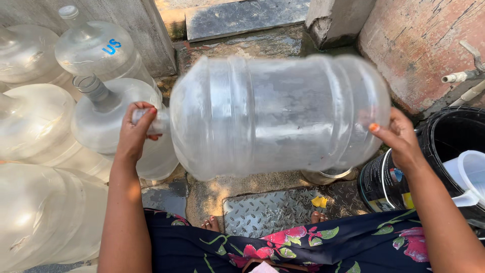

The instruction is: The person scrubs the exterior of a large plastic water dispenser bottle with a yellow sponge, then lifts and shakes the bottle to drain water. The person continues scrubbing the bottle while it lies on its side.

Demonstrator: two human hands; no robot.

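Big clear jug [278, 114] lies sideways in the air, looking empty. Left hand [135, 134] is wrapped around its neck; right hand [399, 139] presses flat on its bottom. Black bucket [449, 136] holds a white pitcher [472, 174].

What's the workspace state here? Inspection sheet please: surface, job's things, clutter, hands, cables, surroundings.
Surface: wet stained concrete with a metal tread plate.
Job's things: large clear water jug held sideways in the air, neck to the person's left.
Clutter: more clear jugs stacked left; black bucket with a white pitcher inside, right.
Hands: left hand grips the jug's neck; right hand presses its base.
Cables: nothing seen.
Surroundings: reddish wall with a tap; concrete wall behind.
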